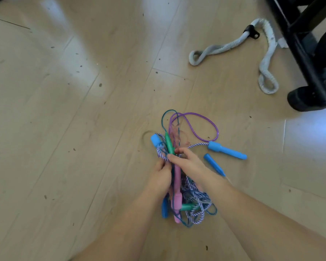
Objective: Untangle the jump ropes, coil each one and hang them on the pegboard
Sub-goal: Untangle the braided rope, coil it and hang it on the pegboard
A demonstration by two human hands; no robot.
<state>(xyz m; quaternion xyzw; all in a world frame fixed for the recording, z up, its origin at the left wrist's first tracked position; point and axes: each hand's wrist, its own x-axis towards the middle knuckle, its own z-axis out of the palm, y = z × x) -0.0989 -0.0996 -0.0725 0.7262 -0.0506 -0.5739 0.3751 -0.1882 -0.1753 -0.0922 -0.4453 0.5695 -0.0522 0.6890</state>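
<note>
A person bends over a tangle of jump ropes [196, 198] at the wooden floor [83, 129]. The left hand [160, 176] grips its striped cord and the right hand [186, 162] pinches strands beside a green handle [169, 146]. A blue handle [226, 149] lies just to the right.

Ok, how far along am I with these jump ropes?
Nothing looks finished: the jump ropes are one tangle on the floor, none coiled, and no pegboard is in view. In hand: your left hand pinches the striped cord while your right hand grips the tangle beside the green handle. Left: freeing each rope, coiling it, hanging it.
</note>
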